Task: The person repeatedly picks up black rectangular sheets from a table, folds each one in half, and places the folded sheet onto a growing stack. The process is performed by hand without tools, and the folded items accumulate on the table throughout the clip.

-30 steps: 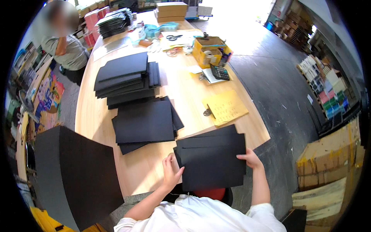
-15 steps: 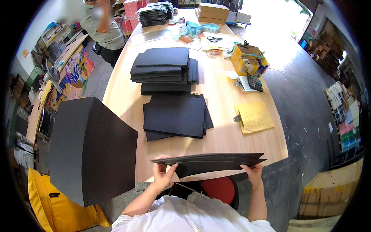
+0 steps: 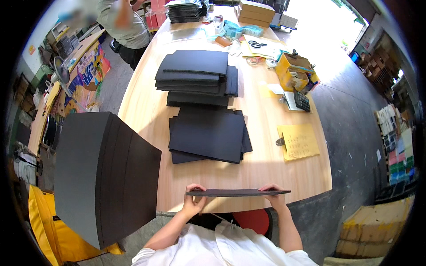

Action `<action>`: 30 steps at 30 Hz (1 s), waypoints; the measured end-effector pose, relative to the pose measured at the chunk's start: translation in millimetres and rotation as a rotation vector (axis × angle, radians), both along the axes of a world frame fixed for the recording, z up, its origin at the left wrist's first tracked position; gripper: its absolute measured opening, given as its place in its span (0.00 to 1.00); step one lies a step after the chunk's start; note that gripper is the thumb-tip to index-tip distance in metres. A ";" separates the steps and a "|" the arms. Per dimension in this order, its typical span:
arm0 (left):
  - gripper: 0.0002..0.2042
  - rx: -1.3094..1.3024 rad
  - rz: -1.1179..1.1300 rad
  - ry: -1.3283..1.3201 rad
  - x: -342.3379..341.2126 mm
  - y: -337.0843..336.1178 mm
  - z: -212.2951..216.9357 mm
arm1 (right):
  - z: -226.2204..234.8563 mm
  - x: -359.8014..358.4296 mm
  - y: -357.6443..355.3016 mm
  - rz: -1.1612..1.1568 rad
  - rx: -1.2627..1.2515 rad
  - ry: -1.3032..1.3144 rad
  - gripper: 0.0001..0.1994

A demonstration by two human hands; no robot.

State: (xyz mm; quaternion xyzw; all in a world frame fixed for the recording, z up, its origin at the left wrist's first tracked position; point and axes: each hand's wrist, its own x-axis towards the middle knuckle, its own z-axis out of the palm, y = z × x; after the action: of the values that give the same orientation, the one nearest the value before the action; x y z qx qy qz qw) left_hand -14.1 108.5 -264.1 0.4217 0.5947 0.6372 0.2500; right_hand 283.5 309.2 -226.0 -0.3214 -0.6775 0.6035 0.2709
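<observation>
- A thin set of black boards (image 3: 235, 193) is held nearly edge-on to the view, above the near edge of the wooden worktop (image 3: 266, 170), in front of the person's white shirt (image 3: 217, 244).
- The left hand (image 3: 193, 201) pinches the left end of this set, its fingers (image 3: 195, 186) over the far side and its thumb on the near side.
- The right hand (image 3: 276, 197) grips near the right end, its fingers bent over the upper edge; the thumb's exact place cannot be told.
- Beyond the hands, a loose pile of black boards (image 3: 206, 135) lies on the worktop, its sheets slightly turned against each other.
- Just behind that pile is a taller, uneven stack of black boards (image 3: 195, 64).
- A large black block of layered sheets (image 3: 128, 177) stands at the left, hiding part of the worktop's edge.
- Along the right side lie a clipboard with yellow paper (image 3: 301, 142), a calculator (image 3: 301, 101) and a yellow box (image 3: 295, 71) with tape rolls inside.
- Farther back are black scissors (image 3: 256, 44) and stacked brown cardboard boxes (image 3: 254, 13).
- Another person (image 3: 124, 26) stands beyond the worktop's left edge.
</observation>
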 end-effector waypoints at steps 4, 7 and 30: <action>0.22 -0.083 -0.003 0.087 -6.6 -3.3 -7.9 | -14.2 0.9 4.0 -0.037 -0.113 -0.074 0.16; 0.24 -0.187 0.102 0.044 -8.1 1.8 -13.9 | -4.0 -21.0 14.1 -0.165 -0.136 -0.120 0.19; 0.42 -0.845 0.565 0.471 -125.0 138.8 56.1 | 37.3 -269.5 131.1 -0.285 0.428 -0.923 0.47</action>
State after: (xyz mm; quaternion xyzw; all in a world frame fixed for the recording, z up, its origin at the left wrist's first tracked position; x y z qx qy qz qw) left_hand -139.1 247.3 -208.0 0.2401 0.9281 0.2740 0.0772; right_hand 14.1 440.2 -188.7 -0.5803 -0.7838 0.2047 0.0836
